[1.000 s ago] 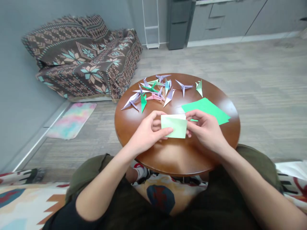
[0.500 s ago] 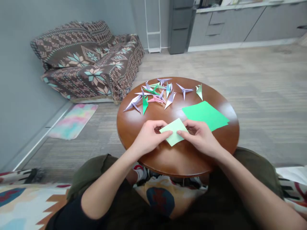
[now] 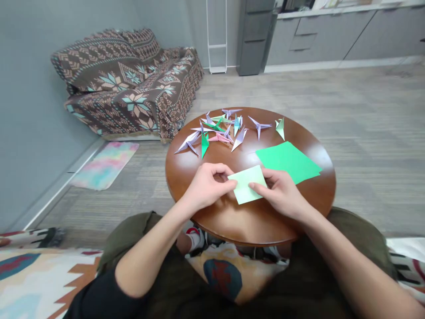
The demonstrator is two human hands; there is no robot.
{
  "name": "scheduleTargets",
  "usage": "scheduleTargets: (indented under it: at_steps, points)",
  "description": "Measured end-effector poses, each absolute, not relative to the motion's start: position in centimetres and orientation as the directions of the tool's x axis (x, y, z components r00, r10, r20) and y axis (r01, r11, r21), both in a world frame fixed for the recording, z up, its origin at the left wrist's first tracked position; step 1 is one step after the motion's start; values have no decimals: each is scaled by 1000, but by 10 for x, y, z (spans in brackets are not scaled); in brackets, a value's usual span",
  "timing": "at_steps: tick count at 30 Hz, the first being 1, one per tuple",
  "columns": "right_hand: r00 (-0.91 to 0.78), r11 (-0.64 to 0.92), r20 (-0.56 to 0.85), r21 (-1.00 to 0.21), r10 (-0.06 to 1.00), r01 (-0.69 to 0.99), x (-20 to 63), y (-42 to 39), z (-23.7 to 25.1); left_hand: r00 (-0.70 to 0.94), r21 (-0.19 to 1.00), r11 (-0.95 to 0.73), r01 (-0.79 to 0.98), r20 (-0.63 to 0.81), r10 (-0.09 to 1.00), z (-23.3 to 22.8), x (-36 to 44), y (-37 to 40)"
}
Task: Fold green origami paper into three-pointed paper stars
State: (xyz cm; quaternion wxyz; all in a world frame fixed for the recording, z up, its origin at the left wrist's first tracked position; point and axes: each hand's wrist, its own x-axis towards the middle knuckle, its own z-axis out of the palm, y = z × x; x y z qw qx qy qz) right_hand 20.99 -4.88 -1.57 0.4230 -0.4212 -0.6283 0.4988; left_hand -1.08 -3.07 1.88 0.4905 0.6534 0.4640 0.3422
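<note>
Between my two hands is a small pale green paper square [image 3: 246, 189], held just above the near half of the round brown table. My left hand [image 3: 212, 185] pinches its left edge, thumb on top and fingers behind. On the other side my right hand [image 3: 280, 191] grips the right edge, its thumb pressed on the paper's face. The fingers under the paper are partly hidden. Beyond my right hand lie green paper sheets [image 3: 292, 161], flat on the table.
Several folded paper cranes in purple, green and pink crowd the far left of the table [image 3: 181, 177]. A purple crane [image 3: 259, 126] and a pale green crane [image 3: 280, 128] stand apart at the back. Farther off are a patterned sofa [image 3: 133, 97] and a small pastel mat [image 3: 105, 166].
The paper square has turned in my hands, from corner-down like a diamond to nearly level edges. The whole view has shifted slightly.
</note>
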Motion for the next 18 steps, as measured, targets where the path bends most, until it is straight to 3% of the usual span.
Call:
scheduleTargets:
  at_steps: [9,13,15,18]
  points:
    - [-229,122,90,-984,969,131,217,-42,-16,247,958,-175,229,117,962,21,-28,-16]
    - [-222,135,105,-983,969,123,217,-39,-18,379,986,-96,134,39,925,17,-21,-20]
    - [-205,180,155,-977,966,113,215,-39,-20,434,989,-27,145,-39,900,12,-15,-24]
    - [-102,362,348,-911,932,198,212,-39,-25,425,985,33,169,-103,899,7,-8,-28]
